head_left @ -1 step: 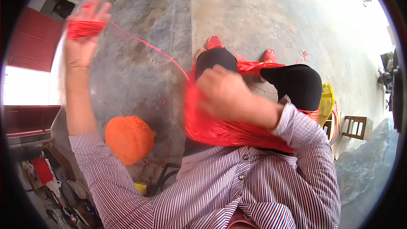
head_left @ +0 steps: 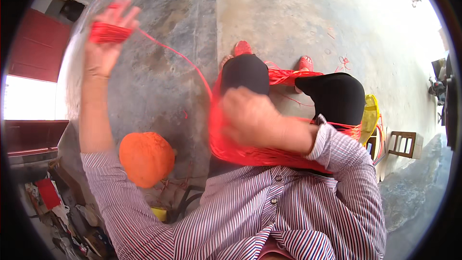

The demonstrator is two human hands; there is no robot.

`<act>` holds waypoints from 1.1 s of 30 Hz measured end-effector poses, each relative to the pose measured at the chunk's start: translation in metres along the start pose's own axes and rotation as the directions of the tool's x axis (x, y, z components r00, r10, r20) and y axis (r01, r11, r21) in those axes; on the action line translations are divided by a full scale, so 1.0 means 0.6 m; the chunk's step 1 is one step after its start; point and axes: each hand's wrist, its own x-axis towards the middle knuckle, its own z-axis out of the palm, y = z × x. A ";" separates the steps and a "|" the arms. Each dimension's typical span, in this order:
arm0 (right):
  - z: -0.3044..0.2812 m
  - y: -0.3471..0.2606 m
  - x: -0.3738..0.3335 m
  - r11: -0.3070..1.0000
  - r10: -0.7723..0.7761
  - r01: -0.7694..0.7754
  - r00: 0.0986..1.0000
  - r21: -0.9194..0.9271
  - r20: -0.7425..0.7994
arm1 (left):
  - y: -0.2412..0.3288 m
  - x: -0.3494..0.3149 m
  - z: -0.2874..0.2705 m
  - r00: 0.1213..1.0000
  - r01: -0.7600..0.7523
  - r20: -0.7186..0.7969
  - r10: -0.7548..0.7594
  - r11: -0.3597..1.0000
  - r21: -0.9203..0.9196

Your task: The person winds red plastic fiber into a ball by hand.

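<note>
My left hand (head_left: pixel 103 60) is raised at the upper left, its fingers stretched out and apart. A band of red string (head_left: pixel 109 33) is wound in many turns around it below the fingertips. One strand sags from there to the red string bundle (head_left: pixel 269 160) over my lap. This big loose skein loops around my knees. My right hand (head_left: pixel 252 118), blurred by motion, is over the left part of the bundle. It looks curled, knuckles up; its fingertips and anything in them are hidden.
An orange rounded thing (head_left: pixel 147 160) is beside my left upper arm. Right of my knee are a yellow object (head_left: pixel 369 118) and a wooden frame-like stool (head_left: pixel 403 144). String scraps (head_left: pixel 343 61) lie on the concrete floor (head_left: pixel 279 14). Clutter (head_left: pixel 62 212) fills the lower left.
My left hand, with the wound string, has shifted a little to the right. My right hand has moved slightly down and left over the bundle. The strand between them moved along.
</note>
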 end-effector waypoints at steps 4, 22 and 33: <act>0.028 -0.018 -0.010 0.932 -0.133 0.047 0.967 0.359 0.219 | -0.030 0.062 0.011 0.993 0.091 0.064 -0.095 0.994 0.052; -0.004 -0.016 -0.037 0.983 -0.167 0.139 0.949 0.120 0.266 | 0.059 0.150 0.007 0.998 -0.040 0.055 0.019 0.906 0.421; 0.012 -0.023 -0.016 0.905 -0.389 0.307 0.877 0.295 0.281 | 0.071 0.134 -0.010 0.949 -0.128 -0.218 0.227 0.910 0.395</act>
